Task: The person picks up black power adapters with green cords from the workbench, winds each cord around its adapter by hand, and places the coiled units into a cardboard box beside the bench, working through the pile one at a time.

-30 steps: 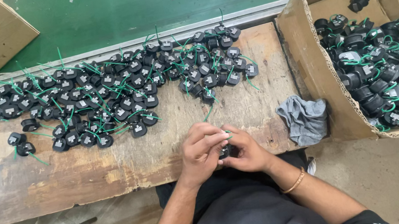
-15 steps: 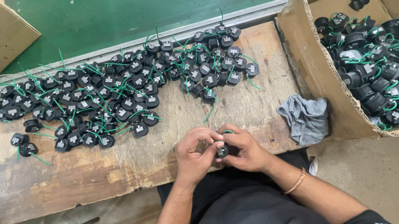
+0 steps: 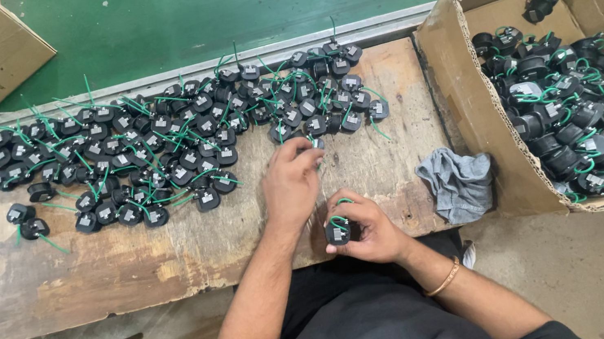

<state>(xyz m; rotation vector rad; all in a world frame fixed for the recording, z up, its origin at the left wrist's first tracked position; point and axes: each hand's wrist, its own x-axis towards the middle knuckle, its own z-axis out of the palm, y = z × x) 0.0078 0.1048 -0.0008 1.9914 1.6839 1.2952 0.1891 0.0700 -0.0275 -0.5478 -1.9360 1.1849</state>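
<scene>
From the head camera, the right hand (image 3: 368,226) is curled closed around a small black plastic part with green wire (image 3: 339,229), held just over the near edge of the worn wooden workbench (image 3: 47,272). The left hand (image 3: 292,181) reaches forward, fingers pinched at the near edge of the spread of similar black parts (image 3: 172,138); whether it grips one is hard to tell. A crumpled grey rag (image 3: 456,182) lies beside an open cardboard box (image 3: 461,83) holding more parts.

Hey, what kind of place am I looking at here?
Likely a small factory assembly bench: a worn wooden table strewn with black parts with green wires, and a cardboard box holding more.
</scene>
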